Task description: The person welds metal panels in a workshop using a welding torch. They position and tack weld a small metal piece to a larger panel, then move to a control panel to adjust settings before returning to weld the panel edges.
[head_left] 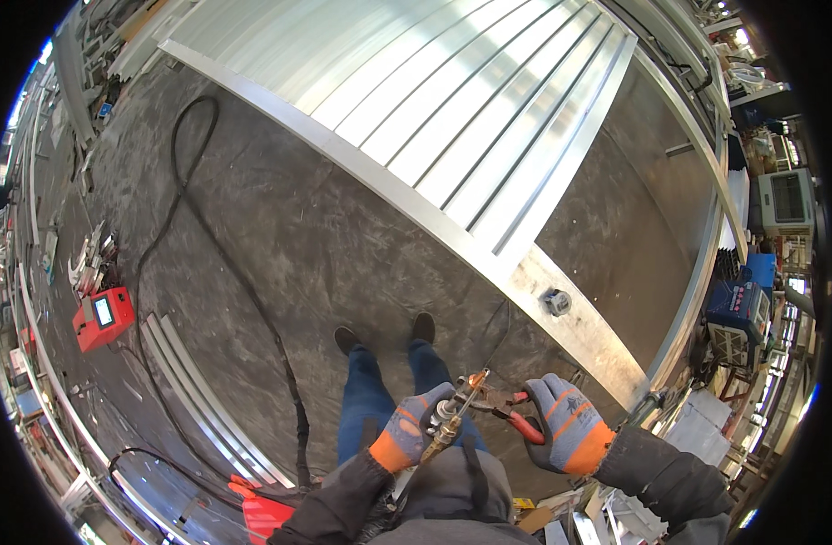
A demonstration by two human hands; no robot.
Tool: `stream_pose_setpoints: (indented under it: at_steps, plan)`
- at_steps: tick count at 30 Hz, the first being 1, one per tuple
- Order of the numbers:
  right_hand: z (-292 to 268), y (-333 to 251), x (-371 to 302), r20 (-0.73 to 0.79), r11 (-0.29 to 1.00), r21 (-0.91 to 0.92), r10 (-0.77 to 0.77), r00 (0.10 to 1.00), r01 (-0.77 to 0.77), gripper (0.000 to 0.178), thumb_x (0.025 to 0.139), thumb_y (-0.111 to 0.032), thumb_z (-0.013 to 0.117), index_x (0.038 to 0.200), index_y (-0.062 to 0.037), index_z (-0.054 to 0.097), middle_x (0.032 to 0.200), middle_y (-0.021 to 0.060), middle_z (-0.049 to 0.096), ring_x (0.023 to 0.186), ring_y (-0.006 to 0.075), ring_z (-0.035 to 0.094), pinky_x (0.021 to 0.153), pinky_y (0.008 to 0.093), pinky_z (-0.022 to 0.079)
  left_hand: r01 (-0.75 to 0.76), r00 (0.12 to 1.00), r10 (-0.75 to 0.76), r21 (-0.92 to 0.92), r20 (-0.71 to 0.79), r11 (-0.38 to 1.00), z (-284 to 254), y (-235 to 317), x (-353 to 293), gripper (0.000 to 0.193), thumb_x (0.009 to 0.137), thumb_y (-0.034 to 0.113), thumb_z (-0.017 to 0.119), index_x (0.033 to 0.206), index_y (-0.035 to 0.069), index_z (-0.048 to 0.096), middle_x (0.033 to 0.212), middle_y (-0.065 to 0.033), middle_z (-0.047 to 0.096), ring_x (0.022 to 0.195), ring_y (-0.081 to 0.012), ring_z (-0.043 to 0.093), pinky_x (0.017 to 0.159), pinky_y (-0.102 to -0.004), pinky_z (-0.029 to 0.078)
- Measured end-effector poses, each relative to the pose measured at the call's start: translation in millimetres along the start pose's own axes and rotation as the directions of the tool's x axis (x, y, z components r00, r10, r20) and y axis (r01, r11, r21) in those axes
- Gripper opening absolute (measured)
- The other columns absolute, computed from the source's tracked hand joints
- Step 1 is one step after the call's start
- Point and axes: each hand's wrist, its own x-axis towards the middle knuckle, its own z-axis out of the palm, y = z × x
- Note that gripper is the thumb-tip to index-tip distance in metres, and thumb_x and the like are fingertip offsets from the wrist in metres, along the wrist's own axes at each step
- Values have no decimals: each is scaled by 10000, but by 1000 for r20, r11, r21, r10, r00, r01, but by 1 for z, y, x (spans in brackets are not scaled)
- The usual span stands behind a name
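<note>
In front of my waist, my left hand (pixel 411 427), in a grey and orange work glove, is closed around a welding torch (pixel 446 431) with a brass-coloured body. The torch's copper-coloured tip (pixel 477 378) points up and away from me. My right hand (pixel 570 422), gloved alike, grips pliers (pixel 526 428) with red handles. The jaws of the pliers reach left to the torch's front end; whether they clamp it I cannot tell. Beyond my hands lies a pale metal beam (pixel 584 331) with a small dark round fitting (pixel 556 302) on it.
A large slatted metal panel (pixel 343 95) spans the far side. A black cable (pixel 243 282) loops over the floor at left, near several metal bars (pixel 212 400) and a red box with a screen (pixel 104 318). A blue machine (pixel 738 309) stands at right. Metal scraps (pixel 607 522) lie near right.
</note>
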Motion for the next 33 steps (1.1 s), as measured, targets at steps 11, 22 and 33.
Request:
stream_pose_setpoints:
  at_steps: [11, 22, 33]
  plan:
    - [-37, 22, 27, 55, 936, -143, -317, 947, 321, 552, 767, -199, 771, 1229, -1, 541, 1147, 215, 543, 1039, 416, 553, 885, 469, 472, 67, 992, -32, -298, 120, 952, 23, -24, -10, 324, 856, 31, 743, 1151, 42, 609, 927, 26, 623, 834, -72, 585, 722, -245, 490]
    - [-37, 30, 26, 160, 915, -223, -307, 938, 337, 491, 829, -258, 737, 1201, -2, 542, 1062, 200, 546, 982, 406, 555, 843, 468, 478, 45, 996, -15, -343, 90, 938, 36, -24, -13, 375, 921, -7, 686, 1280, 41, 585, 935, 50, 586, 812, -35, 539, 678, -201, 463]
    - [-6, 33, 37, 182, 918, -149, -341, 922, 368, 623, 912, -226, 682, 1433, 21, 447, 1341, 244, 526, 1234, 418, 512, 1064, 469, 417, 244, 963, 15, -896, 268, 370, 39, -112, -2, 359, 968, 49, 623, 1310, -33, 553, 1039, -108, 677, 833, -165, 675, 683, -308, 583]
